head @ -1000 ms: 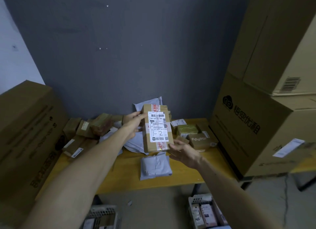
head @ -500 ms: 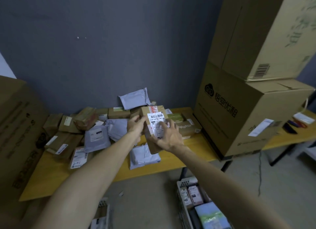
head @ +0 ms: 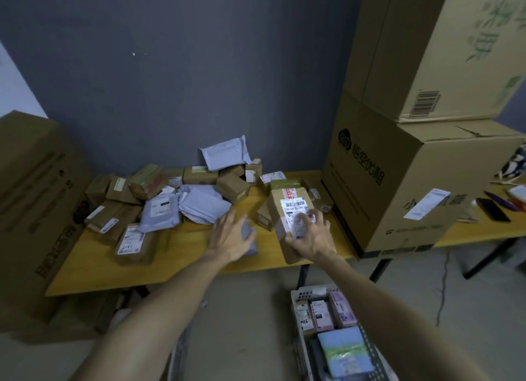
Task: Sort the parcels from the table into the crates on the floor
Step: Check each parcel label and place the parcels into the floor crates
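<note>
My right hand (head: 311,234) grips a brown cardboard parcel (head: 287,207) with a white label, held tilted above the front edge of the yellow table (head: 182,264). My left hand (head: 230,235) hovers open, fingers spread, over a grey mailer bag (head: 250,237) lying on the table. Several brown boxes (head: 232,187) and grey bags (head: 203,204) are piled at the back of the table. A white crate (head: 299,349) on the floor below my right arm holds several parcels.
Two big stacked cartons (head: 412,167) stand on the table's right part, and another large carton (head: 34,198) stands at the left. A labelled flat box (head: 133,242) lies near the table's front left. Phones and pens (head: 495,207) lie at far right. Part of another crate (head: 178,352) shows under my left arm.
My left hand has let go of the brown parcel and opened over the grey bag. My right hand now holds the parcel alone, lower and further right. The view has swung right.
</note>
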